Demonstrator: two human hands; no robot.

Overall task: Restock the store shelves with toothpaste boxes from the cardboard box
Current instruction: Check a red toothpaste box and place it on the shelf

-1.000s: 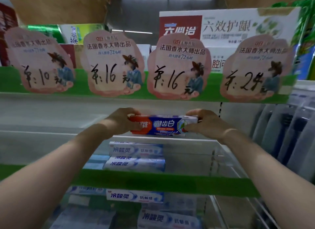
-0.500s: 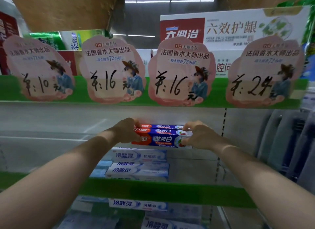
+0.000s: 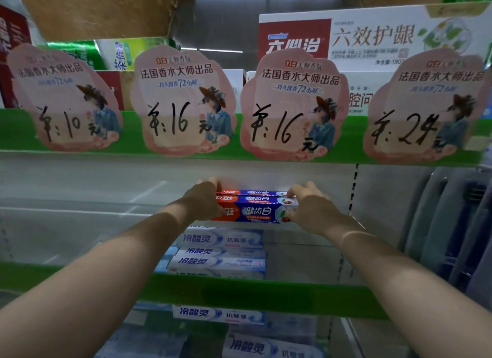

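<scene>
Together left hand (image 3: 203,201) and right hand (image 3: 312,209) hold toothpaste boxes (image 3: 255,211) — endwise

We have moved the red-and-blue toothpaste box (image 3: 255,211) from the open air further into the shelf (image 3: 239,293). It now lies just in front of matching boxes (image 3: 253,195) that we could not see a second ago. Our left hand (image 3: 202,200) and right hand (image 3: 311,208) have reached in with it, one on each end.

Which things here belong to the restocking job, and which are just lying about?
Job: red-and-blue toothpaste boxes, gripped at their ends by left hand and right hand; grey shelf board.
Lying about: pale blue-and-white toothpaste boxes below; pink price cards; white-and-red carton above.
</scene>
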